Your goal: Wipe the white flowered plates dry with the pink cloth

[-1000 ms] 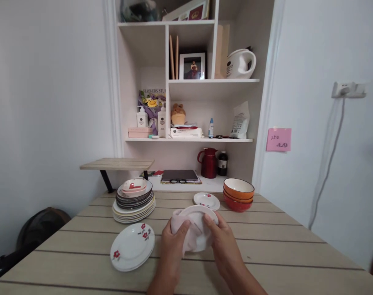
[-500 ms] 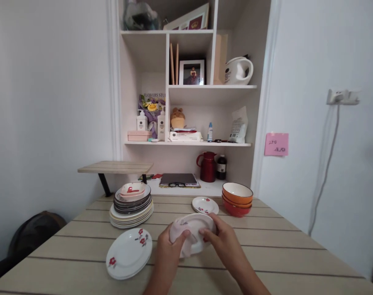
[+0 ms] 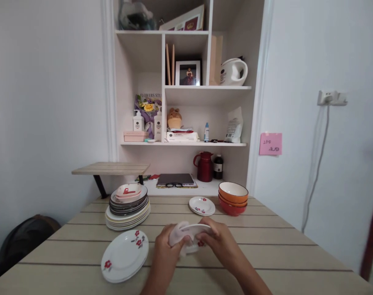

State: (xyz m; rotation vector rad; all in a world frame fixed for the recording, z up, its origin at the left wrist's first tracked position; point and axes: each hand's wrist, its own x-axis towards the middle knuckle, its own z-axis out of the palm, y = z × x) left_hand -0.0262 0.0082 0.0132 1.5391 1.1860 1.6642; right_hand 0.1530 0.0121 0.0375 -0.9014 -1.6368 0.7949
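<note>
Tilting is the clearest change in the head view: half a second ago the small flowered plate (image 3: 192, 248) showed much of its face, and now it is tipped nearer edge-on, while the whole scene has slid a little leftward with the camera.

Taking that held plate as landmark, it hangs above the table (image 3: 266, 254), close to the front. At its left side the left hand (image 3: 166, 246) is closed on a pale cloth (image 3: 176, 234) and, through it, seemingly on the rim; at its right side the right hand (image 3: 217, 237) grips the bare edge, thumb on the face and fingers behind. Holding from opposite sides probably keeps it steady and lets it turn, with the cloth pressed between the left fingers and the china. Whether the left fingertips touch the plate directly, I cannot tell.

Left of the held plate lie larger flowered plates (image 3: 123, 256), one on another; beyond those, farther left, rises a mixed stack of dishes (image 3: 128, 221), wide ones beneath and small ones on top, likely for stability. Just beyond it sit small flowered plates (image 3: 201, 206), and beyond to the right, nested bowls (image 3: 232, 200), apparently grouped by kind.
</note>
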